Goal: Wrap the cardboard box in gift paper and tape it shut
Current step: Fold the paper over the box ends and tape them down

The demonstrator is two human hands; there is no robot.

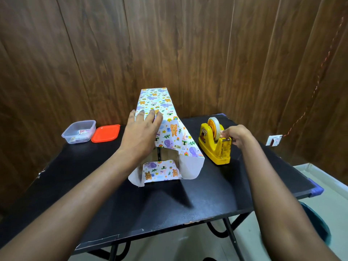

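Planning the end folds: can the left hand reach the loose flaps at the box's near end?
Probably yes: the left hand lies flat on the box, and the flaps sit unobstructed just under its wrist.

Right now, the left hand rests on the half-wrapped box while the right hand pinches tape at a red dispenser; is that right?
No: the head view shows a yellow tape dispenser, not red; left hand on the box and right hand on the tape are correct.

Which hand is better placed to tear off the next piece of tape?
Right hand: it pinches tape at the yellow plastic dispenser, while the left hand lies flat on the paper-wrapped cardboard box.
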